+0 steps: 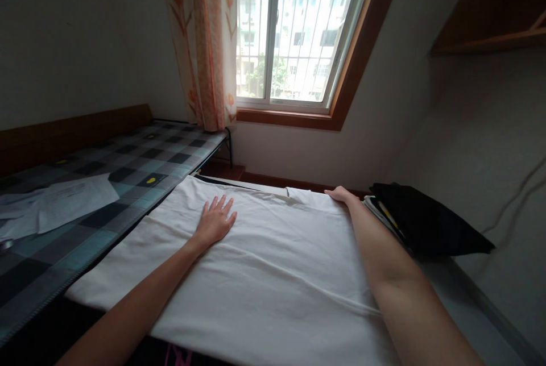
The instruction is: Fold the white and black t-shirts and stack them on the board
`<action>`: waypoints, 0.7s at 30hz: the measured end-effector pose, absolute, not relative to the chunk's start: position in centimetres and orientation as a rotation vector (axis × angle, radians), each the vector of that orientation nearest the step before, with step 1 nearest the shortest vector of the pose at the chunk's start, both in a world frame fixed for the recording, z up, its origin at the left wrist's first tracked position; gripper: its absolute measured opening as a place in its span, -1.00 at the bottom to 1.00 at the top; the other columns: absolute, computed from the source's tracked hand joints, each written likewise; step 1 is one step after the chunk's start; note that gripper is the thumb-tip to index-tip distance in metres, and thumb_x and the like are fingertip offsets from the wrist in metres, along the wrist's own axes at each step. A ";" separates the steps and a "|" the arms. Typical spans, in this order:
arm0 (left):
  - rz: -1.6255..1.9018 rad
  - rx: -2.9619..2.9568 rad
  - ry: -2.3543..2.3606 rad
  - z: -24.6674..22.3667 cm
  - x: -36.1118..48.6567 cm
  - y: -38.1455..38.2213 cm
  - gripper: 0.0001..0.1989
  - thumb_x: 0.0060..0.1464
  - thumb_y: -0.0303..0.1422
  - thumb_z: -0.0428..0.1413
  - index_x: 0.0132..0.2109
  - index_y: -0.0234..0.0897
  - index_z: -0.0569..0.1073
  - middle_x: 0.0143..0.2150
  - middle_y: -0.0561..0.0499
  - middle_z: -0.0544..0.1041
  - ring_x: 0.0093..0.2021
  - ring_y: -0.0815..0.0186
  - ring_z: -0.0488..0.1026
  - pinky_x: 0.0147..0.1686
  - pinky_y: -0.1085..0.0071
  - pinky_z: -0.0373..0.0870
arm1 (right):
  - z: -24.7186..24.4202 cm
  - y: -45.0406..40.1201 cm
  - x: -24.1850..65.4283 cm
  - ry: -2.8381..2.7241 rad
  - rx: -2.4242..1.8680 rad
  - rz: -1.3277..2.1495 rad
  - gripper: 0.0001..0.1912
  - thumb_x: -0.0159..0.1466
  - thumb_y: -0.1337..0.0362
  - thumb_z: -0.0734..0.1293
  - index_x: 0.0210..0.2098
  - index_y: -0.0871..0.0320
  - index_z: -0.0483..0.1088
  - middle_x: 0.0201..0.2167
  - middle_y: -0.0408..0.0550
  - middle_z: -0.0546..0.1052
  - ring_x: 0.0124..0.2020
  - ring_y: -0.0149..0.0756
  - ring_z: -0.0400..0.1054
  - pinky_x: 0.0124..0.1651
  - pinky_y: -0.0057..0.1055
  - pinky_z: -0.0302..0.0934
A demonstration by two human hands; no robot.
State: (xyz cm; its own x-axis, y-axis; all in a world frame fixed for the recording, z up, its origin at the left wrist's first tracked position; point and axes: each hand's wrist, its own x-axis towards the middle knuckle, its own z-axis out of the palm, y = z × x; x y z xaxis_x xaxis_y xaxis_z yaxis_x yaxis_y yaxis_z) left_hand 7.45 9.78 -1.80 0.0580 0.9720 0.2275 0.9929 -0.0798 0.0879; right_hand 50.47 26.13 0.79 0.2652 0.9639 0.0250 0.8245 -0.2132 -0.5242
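Note:
A white cloth (273,275) lies spread in front of me, mostly flat, with a few long creases. My left hand (216,221) rests palm down on its upper left part, fingers spread and holding nothing. At the far right corner, my right hand (341,194) is closed on the cloth's edge; most of its fingers are hidden behind the hand. Along the far edge, beside that hand, a small fold (298,191) stands up a little.
To the left is a bed with a checked mattress (170,157), papers (77,201) lying on it. A black flat item (430,221) leans over a stack by the right wall. Behind are a curtain (209,42) and a barred window (294,30). A wooden shelf (490,42) hangs upper right.

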 end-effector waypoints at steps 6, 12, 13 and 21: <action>-0.328 -2.250 -2.059 -1.6 7.3 9.1 -0.45 0.28 -0.16 -0.13 0.34 -0.22 0.23 0.39 -0.14 0.16 0.38 -0.01 0.05 0.30 -0.01 -0.03 | 1.9 26.1 49.9 -1.396 -1.884 0.531 -0.82 0.00 0.25 0.48 -0.47 0.26 0.52 -0.50 0.12 0.57 -0.31 -0.05 0.50 -0.21 -0.22 0.36; -0.316 -2.264 -2.070 -1.3 7.3 9.0 -0.45 0.27 -0.16 -0.12 0.33 -0.22 0.23 0.38 -0.14 0.17 0.38 -0.01 0.04 0.30 -0.01 -0.02 | 5.7 21.4 49.1 -1.350 -1.448 0.525 -0.68 0.12 0.06 0.39 -0.28 0.18 0.58 -0.30 0.04 0.63 -0.27 -0.20 0.50 -0.19 -0.34 0.37; -0.319 -2.266 -2.072 -1.3 7.2 9.0 -0.46 0.27 -0.16 -0.12 0.33 -0.22 0.24 0.38 -0.15 0.17 0.38 -0.01 0.05 0.29 -0.01 -0.02 | 6.3 19.5 49.2 -1.435 -1.322 0.566 -0.64 0.10 0.01 0.40 -0.28 0.16 0.59 -0.28 0.04 0.63 -0.25 -0.18 0.50 -0.17 -0.33 0.36; -0.676 -2.385 -1.912 -0.3 8.4 10.0 -0.64 0.23 -0.22 -0.04 0.03 -0.23 0.52 0.14 -0.15 0.46 0.17 0.10 0.33 0.19 0.13 0.21 | 5.5 6.3 51.9 -2.283 -1.318 0.915 -0.61 0.13 -0.11 0.38 -0.34 0.06 0.64 -0.24 0.07 0.61 -0.02 -0.01 0.40 0.04 -0.21 0.29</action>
State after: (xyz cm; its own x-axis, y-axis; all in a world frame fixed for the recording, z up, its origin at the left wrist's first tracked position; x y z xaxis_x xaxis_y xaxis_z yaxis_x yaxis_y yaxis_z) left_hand 8.43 9.97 -0.27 0.1609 0.9280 0.3360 0.9330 -0.2541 0.2550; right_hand 51.90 6.33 5.47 -0.5064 0.8621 -0.0190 0.6364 0.3588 -0.6828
